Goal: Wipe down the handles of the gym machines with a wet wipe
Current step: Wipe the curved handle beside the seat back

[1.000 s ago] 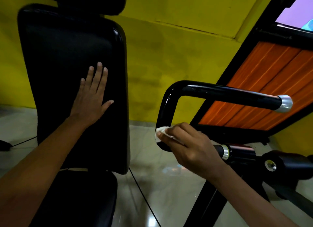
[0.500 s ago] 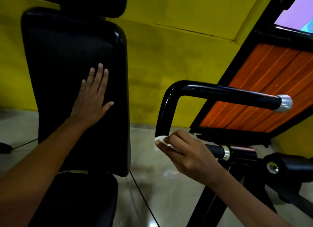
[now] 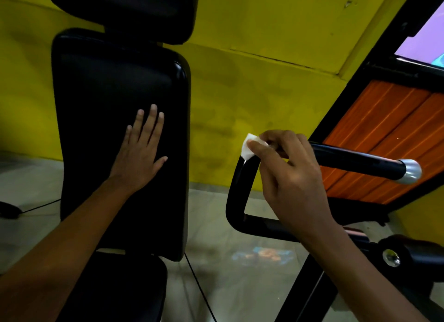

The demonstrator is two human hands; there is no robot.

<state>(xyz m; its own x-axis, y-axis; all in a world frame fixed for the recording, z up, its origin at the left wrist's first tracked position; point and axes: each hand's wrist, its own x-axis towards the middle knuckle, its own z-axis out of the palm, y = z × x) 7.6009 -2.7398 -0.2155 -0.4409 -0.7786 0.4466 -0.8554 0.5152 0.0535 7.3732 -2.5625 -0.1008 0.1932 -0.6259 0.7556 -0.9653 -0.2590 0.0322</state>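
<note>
A glossy black bent handle (image 3: 355, 162) with a silver end cap juts from the machine on the right. My right hand (image 3: 290, 175) pinches a small white wet wipe (image 3: 249, 146) and holds it against the handle's upper bend. The hand hides that corner of the bar. My left hand (image 3: 138, 153) lies flat, fingers straight, on the black padded backrest (image 3: 96, 100) of the seat to the left.
A black seat cushion (image 3: 125, 288) sits below the backrest, with a headrest pad above. An orange slatted panel (image 3: 389, 129) in a black frame leans at the right. A thin cable (image 3: 199, 290) runs over the pale tiled floor. A yellow wall stands behind.
My right hand has carried the wipe up the handle's vertical stretch, from the lower bend to the upper bend. My left hand has stayed flat on the backrest.
</note>
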